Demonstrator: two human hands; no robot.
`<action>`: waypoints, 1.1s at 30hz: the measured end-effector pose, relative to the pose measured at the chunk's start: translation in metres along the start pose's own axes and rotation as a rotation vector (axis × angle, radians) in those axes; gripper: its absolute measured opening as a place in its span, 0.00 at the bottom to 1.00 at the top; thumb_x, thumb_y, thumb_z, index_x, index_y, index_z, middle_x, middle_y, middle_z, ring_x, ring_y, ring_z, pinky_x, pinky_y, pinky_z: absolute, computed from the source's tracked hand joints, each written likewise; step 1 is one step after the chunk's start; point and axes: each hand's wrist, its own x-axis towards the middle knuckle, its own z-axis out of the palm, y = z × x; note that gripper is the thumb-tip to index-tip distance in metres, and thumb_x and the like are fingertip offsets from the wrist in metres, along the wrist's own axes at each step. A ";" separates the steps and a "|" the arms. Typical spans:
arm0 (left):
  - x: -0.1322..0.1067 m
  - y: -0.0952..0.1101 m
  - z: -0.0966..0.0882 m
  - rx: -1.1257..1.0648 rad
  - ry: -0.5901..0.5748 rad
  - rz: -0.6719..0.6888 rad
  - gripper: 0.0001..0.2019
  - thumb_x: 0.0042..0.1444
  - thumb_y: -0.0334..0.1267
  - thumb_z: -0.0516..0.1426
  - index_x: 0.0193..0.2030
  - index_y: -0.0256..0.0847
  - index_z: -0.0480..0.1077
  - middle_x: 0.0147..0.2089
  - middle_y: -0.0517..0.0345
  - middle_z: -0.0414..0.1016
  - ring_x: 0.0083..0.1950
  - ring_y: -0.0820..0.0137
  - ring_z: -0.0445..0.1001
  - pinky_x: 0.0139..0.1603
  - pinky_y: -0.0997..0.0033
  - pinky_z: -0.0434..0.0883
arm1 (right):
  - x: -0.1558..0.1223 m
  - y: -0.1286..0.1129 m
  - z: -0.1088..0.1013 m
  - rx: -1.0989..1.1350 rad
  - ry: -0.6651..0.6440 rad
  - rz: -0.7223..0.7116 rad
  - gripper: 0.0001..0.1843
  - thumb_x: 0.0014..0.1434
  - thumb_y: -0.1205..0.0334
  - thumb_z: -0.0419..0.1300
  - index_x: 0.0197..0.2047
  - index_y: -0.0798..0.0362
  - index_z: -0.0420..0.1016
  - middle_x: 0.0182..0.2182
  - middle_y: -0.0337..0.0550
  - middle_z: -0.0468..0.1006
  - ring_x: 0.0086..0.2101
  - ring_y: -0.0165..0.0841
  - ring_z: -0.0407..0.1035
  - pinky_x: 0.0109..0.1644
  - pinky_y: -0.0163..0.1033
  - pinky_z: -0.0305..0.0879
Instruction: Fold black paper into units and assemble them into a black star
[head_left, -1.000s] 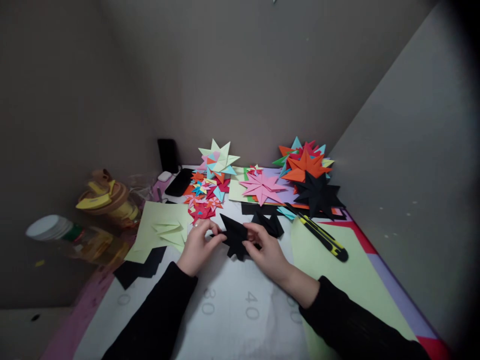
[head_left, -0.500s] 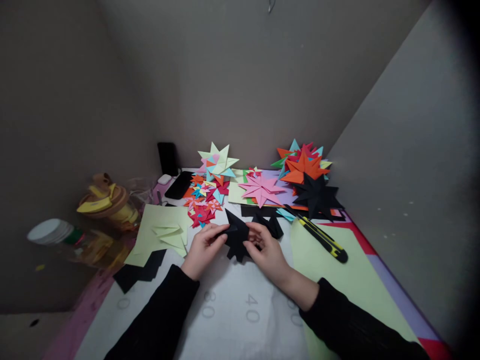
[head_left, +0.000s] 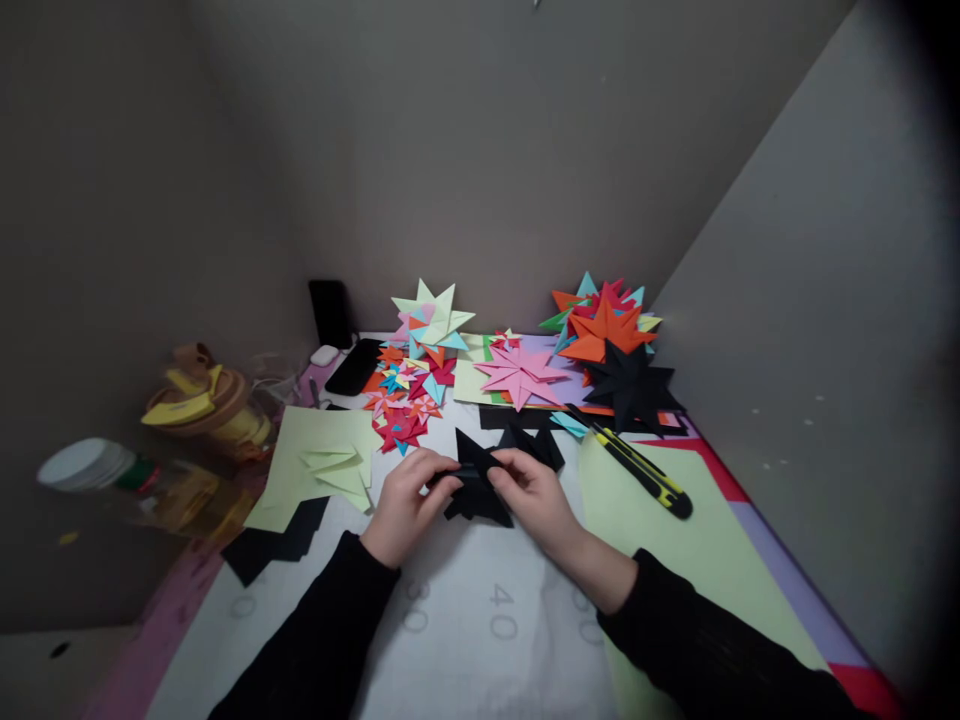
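Note:
Between my two hands is a folded black paper star (head_left: 480,505), held just above the white sheet, its points sticking out upward and downward. My left hand (head_left: 409,500) pinches its left side between thumb and fingers. On the right edge, my right hand (head_left: 532,495) grips it the same way, the thumb pressing near the middle. Part of the star is covered by my fingers. Right behind my right hand lie more folded black paper pieces (head_left: 546,447). To the left, pale green folded pieces (head_left: 337,472) rest on a pale green sheet (head_left: 289,460).
A yellow-and-black utility knife (head_left: 645,475) lies on a large pale green sheet (head_left: 697,560) at right. Colourful paper stars (head_left: 609,330) are piled at the back, with a pink star (head_left: 521,373) nearby. A bottle (head_left: 142,480) and a lidded cup (head_left: 206,410) stand left.
The black star has tilted and been turned in my fingers, so its face now shows narrower and its lower points spread wider. Both hands keep nearly the same place.

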 end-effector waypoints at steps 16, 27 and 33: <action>0.004 0.000 -0.004 0.071 0.020 -0.188 0.12 0.62 0.40 0.48 0.29 0.41 0.64 0.28 0.60 0.66 0.31 0.70 0.66 0.33 0.71 0.63 | 0.002 -0.003 0.000 -0.061 0.019 0.014 0.12 0.58 0.55 0.56 0.33 0.53 0.75 0.26 0.40 0.72 0.25 0.30 0.65 0.27 0.34 0.62; 0.001 -0.001 0.010 -0.303 0.166 -0.455 0.11 0.54 0.38 0.56 0.42 0.43 0.58 0.33 0.64 0.64 0.29 0.74 0.66 0.29 0.74 0.66 | 0.003 -0.001 0.011 0.037 -0.110 0.205 0.11 0.53 0.59 0.60 0.24 0.54 0.68 0.17 0.34 0.68 0.20 0.26 0.61 0.22 0.31 0.56; 0.001 0.001 0.012 -0.585 -0.099 -0.482 0.16 0.54 0.45 0.58 0.44 0.36 0.67 0.40 0.53 0.72 0.40 0.68 0.71 0.41 0.69 0.69 | 0.005 0.004 0.009 0.198 0.017 0.316 0.14 0.54 0.53 0.61 0.26 0.54 0.67 0.14 0.33 0.70 0.14 0.24 0.59 0.18 0.29 0.52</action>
